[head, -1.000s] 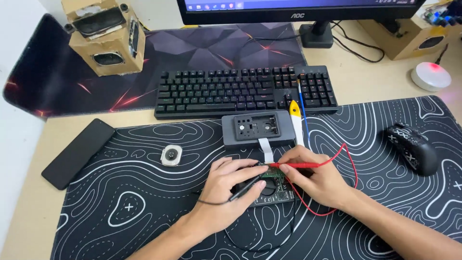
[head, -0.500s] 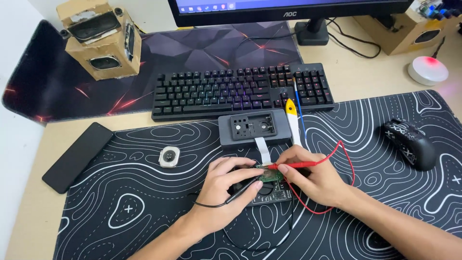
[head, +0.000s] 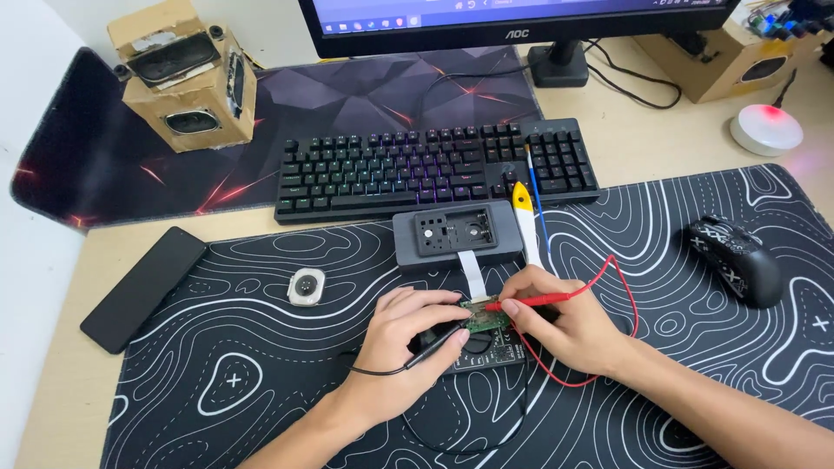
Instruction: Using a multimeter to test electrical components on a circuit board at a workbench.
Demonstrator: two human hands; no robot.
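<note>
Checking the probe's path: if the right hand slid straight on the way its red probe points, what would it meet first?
Probably the left hand: the right hand aims its red probe leftward across the small circuit board; depth is unclear.

Black monitor point(head: 521, 17) top centre, blue-lit screen, cardboard boxes point(head: 187, 74) at corners

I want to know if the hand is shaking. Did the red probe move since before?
No. The red probe in the right hand points at the same spot on the small board, just below the grey case.
</note>
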